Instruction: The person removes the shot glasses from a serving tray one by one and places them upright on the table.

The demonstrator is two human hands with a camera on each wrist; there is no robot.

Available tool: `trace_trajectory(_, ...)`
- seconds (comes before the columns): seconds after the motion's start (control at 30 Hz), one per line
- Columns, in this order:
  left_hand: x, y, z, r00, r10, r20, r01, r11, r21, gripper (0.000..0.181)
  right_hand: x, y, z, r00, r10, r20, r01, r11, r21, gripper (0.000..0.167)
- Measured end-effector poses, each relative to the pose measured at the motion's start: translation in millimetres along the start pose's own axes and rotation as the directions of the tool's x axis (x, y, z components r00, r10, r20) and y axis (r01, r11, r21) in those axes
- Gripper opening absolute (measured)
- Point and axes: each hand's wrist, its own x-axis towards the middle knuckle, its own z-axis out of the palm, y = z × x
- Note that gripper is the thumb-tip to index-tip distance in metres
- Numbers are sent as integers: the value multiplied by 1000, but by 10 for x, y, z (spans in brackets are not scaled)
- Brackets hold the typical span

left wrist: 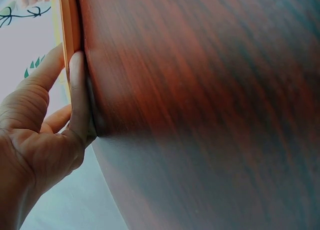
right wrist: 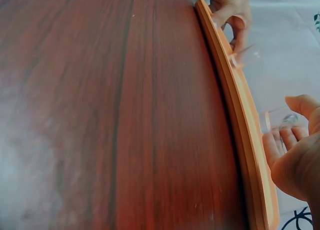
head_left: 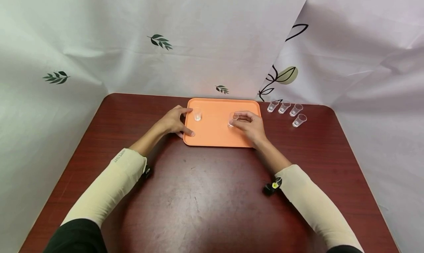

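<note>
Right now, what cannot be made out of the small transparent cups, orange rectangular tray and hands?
- Head view: part of the transparent cup at the right hand, hidden by its thumb.
- Left wrist view: one end of the orange tray, cut off by the top edge.
- Right wrist view: rim of the second cup, near the left hand, blurred.

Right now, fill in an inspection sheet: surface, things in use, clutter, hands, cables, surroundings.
Surface: glossy, reddish-brown wood-grained table; faint marks near its middle.
Things in use: shallow orange rectangular tray; small clear tapered cup standing on its left part; second clear tapered cup at its right part; four more clear cups on the table, right of the tray.
Clutter: nothing seen.
Left hand: touches the tray's left edge, thumb and forefinger spread.
Right hand: fingers and thumb about the second cup; firm grip unclear.
Cables: nothing seen.
Surroundings: white leaf-printed sheeting behind and on both sides.
</note>
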Motion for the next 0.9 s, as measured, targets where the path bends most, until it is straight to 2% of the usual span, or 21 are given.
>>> trace_trajectory(0.23, -3, -10, 3, 1000, -1, -7, 1, 1000, -13, 116, -42, 5, -120, 1000, 14, -26, -15, 1000, -8, 46)
trace_trajectory(0.63, 6, -22, 7, 1000, -9, -6, 9, 1000, -8, 116, -115, 39, -314, 998, 22, -65, -19, 999, 41, 43)
trace_trajectory(0.9, 12, -8, 7, 1000, -11, -12, 11, 1000, -13, 116, -168, 21, -414, 997, 29, -74, -21, 993, 117, 38)
